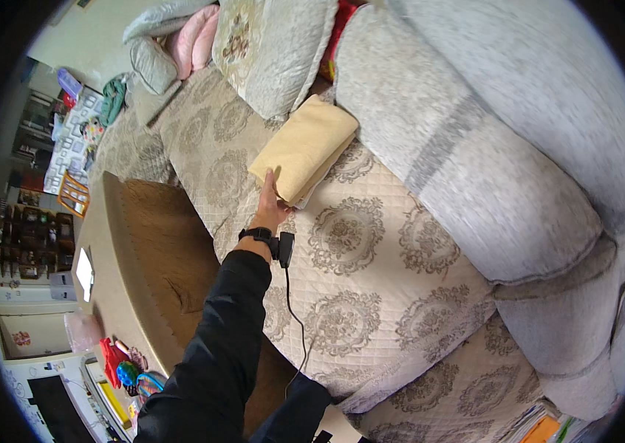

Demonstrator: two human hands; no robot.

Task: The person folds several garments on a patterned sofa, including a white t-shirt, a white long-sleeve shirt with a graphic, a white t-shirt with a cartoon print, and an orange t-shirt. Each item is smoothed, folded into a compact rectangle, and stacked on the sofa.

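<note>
quilted patterned sofa seat (371,244) — folded yellow blanket (304,148), grey cushion (279,52) on it

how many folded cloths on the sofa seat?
1. The folded yellow cloth lies on the patterned sofa seat below a grey cushion; the left hand touches its near edge. Others may be hidden behind the cushions.

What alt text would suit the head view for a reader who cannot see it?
A left hand in a black sleeve touches a folded pale yellow cloth lying on a patterned beige sofa seat, near a grey cushion. The right hand is out of view.
</note>
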